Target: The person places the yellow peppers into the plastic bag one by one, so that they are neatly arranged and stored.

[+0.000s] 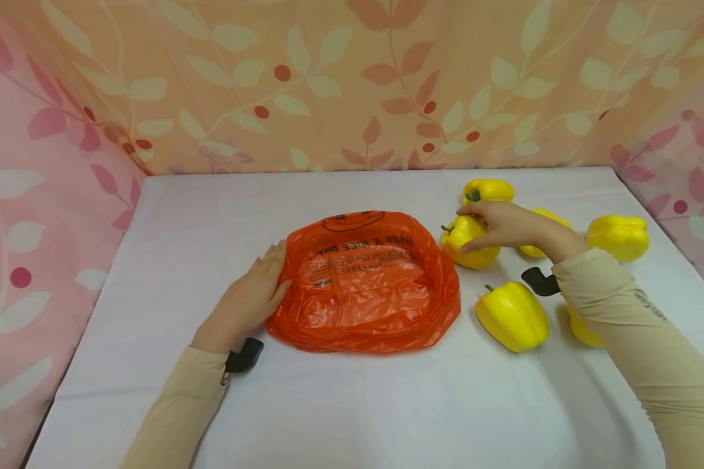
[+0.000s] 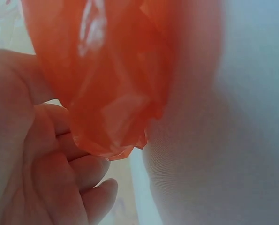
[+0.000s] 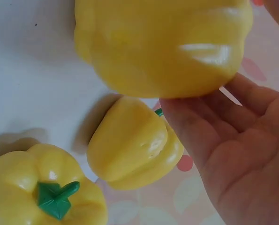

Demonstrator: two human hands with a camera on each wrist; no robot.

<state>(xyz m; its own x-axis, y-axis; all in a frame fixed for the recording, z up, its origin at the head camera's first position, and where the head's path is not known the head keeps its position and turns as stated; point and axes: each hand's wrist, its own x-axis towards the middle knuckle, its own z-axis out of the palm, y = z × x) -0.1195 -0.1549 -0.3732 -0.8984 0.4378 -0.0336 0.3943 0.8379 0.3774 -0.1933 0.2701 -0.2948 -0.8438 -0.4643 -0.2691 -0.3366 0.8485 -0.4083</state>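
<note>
An orange-red plastic bag with a printed smile and lettering lies spread on the white table. Against its left side rests my left hand, fingers extended; the left wrist view shows the crinkled plastic touching loosely bent fingers. To the right of the bag, my right hand grips a yellow bell pepper with a green stem, thumb on the near side and fingers on the far side. In the right wrist view this pepper sits between thumb and fingers.
More yellow bell peppers lie around the right hand: one behind it, one in front, one at the far right. Another is partly hidden under the right forearm. Floral curtains enclose the table's back and sides.
</note>
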